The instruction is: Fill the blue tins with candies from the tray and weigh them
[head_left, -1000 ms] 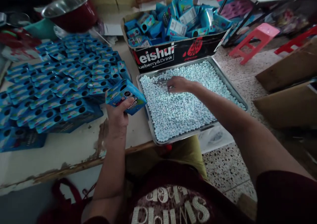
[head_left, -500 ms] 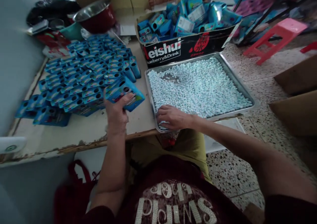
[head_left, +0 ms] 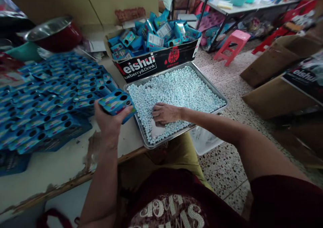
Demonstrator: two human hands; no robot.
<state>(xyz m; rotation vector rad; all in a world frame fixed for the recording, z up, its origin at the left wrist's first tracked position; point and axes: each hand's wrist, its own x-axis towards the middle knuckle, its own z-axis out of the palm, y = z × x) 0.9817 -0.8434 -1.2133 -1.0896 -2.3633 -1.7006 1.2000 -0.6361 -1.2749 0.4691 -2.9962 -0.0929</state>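
Note:
My left hand (head_left: 108,120) grips a few small blue cardboard boxes (head_left: 116,102) side by side, round dark holes facing up. It holds them above the table, close to the left rim of a metal tray (head_left: 211,82). Small pale blue tablets (head_left: 186,90) cover most of the tray. My right hand (head_left: 165,114) is down among them with its fingers curled; how many tablets lie under the fingers is hidden. Beside it a bare patch of tray bottom shows. Many similar blue boxes (head_left: 58,100) stand packed in rows on the left of the table.
Behind the tray, a black printed carton (head_left: 156,65) is heaped with blue boxes. A red metal bowl (head_left: 57,36) stands at the back left. To the right are a pink stool (head_left: 233,44) and brown cartons (head_left: 275,97) on the speckled floor.
The view has swung right. My right hand has moved from the tray's near left corner further in among the tablets, leaving a bare patch. My left hand still grips the boxes, now tilted holes-up.

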